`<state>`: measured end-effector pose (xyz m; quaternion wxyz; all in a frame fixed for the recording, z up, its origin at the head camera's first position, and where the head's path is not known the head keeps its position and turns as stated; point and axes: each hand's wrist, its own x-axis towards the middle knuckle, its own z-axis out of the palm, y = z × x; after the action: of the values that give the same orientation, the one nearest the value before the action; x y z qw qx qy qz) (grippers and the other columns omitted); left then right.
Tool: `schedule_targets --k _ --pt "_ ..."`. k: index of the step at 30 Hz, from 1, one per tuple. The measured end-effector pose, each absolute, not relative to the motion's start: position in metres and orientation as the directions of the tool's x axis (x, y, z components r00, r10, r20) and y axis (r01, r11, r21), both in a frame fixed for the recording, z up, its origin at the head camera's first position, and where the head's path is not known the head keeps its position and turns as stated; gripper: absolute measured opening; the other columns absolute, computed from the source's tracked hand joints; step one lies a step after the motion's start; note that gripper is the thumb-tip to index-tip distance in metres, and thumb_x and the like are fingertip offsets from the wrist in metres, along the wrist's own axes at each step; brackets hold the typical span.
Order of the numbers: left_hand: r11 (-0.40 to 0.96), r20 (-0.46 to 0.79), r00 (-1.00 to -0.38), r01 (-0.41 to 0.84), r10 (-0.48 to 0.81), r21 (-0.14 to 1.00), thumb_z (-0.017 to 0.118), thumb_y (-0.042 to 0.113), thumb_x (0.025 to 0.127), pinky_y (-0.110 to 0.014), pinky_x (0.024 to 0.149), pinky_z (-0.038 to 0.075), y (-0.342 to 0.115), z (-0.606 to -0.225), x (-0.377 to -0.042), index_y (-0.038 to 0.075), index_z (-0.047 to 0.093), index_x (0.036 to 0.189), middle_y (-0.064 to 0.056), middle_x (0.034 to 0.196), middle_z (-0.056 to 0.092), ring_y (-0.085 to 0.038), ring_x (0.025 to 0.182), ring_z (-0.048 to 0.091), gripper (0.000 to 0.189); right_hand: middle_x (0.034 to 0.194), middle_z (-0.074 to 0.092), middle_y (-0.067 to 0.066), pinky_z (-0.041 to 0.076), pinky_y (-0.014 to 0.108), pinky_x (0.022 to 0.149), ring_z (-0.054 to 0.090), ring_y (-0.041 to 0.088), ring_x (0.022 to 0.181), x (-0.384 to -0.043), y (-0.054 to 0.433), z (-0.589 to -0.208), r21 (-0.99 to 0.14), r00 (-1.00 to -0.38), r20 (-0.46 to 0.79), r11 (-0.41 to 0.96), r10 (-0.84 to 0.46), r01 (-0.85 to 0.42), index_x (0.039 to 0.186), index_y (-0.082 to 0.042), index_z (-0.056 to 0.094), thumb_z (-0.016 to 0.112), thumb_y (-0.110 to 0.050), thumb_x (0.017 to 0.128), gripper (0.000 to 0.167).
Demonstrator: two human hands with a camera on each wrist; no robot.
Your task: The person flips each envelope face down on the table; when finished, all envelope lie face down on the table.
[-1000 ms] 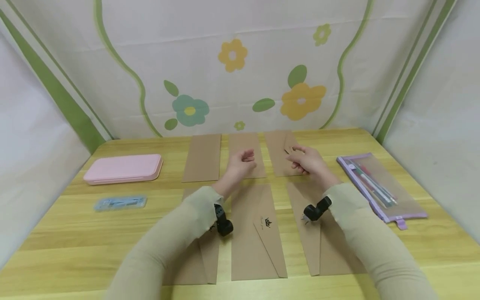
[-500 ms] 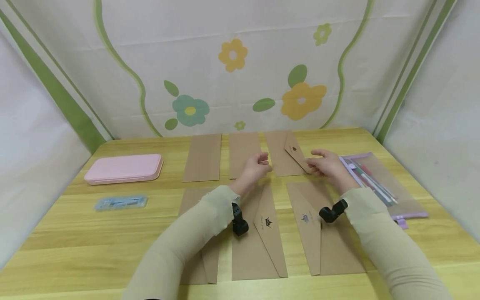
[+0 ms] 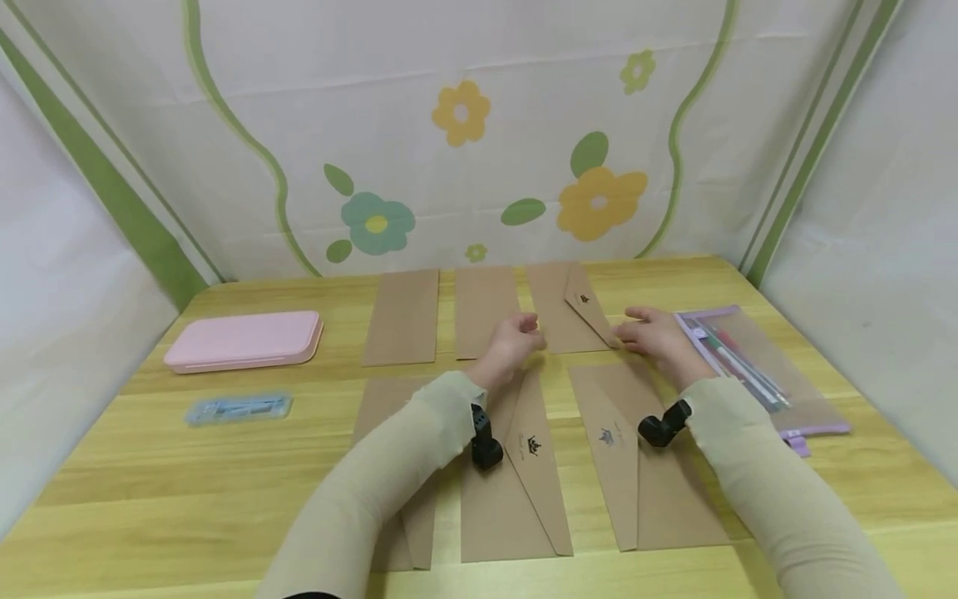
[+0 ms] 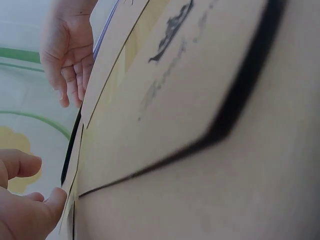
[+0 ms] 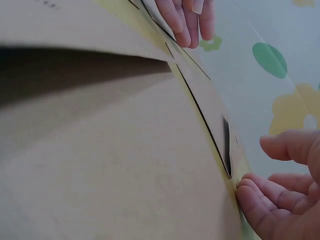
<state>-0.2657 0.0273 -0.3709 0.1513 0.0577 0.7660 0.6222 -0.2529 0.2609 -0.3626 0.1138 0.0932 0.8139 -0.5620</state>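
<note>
- Seeing 6 brown envelopes [image 3: 516, 507] lying flat on the wood-grain table [image 3: 150, 499], in 2 rows of 3.
- Looking matte & kraft-ish, some w/ pointed flaps.
- On the far-right envelope [image 3: 554, 320]: showing a small dark crown print on a flap slanting down the R side, w/ dark shadow along its edge.
- On the near-middle envelope [image 3: 486, 524]: showing a black crown + tiny script, flap also on R.
- On the near-right envelope [image 3: 677, 507]: showing a blue-grey-looking crown, flap on L.
- On the far-left envelope [image 3: 400, 320] & far-middle envelope [image 3: 479, 304]: showing plain faces.
- Holding R hand [image 3: 657, 339] at the far-right envelope's lower R corner, fingers loosely bent, gripping nothing; not managing to tell if touching or just beside.
- Holding L hand [image 3: 512, 341] btwn far-middle & far-right, fingers relaxed, gripping zip.
- Also spotting a pink case [image 3: 243, 339] off L.
</note>
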Motion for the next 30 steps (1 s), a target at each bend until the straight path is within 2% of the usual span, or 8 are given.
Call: schedule_targets --k 5,12,20,30 --pt "0.213 -0.175 -0.942 -0.116 0.286 0.970 0.057 -0.001 0.085 -0.034 0.102 0.040 0.032 -0.374 -0.267 0.000 0.042 0.137 -0.015 0.139 0.044 -0.027 0.127 0.042 0.054 0.146 0.027 0.026 0.035 0.041 0.105 0.038 0.037 0.128 -0.254 0.261 -0.366 -0.897 -0.965 -0.262 0.365 0.020 0.251 0.147 -0.002 0.015 0.054 -0.014 0.091 0.069" --pt "0.208 -0.210 -0.933 -0.153 0.293 0.966 0.059 -0.001 0.084 -0.034 0.101 0.040 0.038 -0.376 -0.265 0.001 0.043 0.136 -0.015 0.138 0.045 -0.027 0.127 0.043 0.055 0.140 0.039 0.024 0.031 0.045 0.107 0.038 0.036 0.128 -0.251 0.258 -0.368 -0.858 -0.967 -0.255 0.456 0.024 0.237 0.146 -0.001 0.020 0.056 -0.017 0.089 0.070" --pt "0.164 -0.226 -0.944 -0.189 0.242 0.968 0.055 0.000 0.086 -0.037 0.102 0.039 0.037 -0.367 -0.264 0.002 0.044 0.135 -0.013 0.137 0.046 -0.027 0.126 0.043 0.051 0.139 0.043 0.020 0.029 0.046 0.108 0.035 0.034 0.131 -0.256 0.251 -0.366 -0.838 -0.981 -0.191 0.513 0.042 0.185 0.140 0.001 0.035 0.058 -0.014 0.090 0.057" --pt "0.051 -0.220 -0.959 -0.214 0.179 0.976 0.054 -0.004 0.086 -0.033 0.099 0.042 0.036 -0.370 -0.262 -0.001 0.049 0.131 -0.013 0.131 0.052 -0.024 0.121 0.048 0.045 0.139 0.042 0.021 0.031 0.045 0.107 0.038 0.034 0.128 -0.253 0.249 -0.361 -0.841 -0.968 -0.249 0.494 0.011 0.222 0.141 0.001 0.031 0.055 -0.018 0.092 0.058"
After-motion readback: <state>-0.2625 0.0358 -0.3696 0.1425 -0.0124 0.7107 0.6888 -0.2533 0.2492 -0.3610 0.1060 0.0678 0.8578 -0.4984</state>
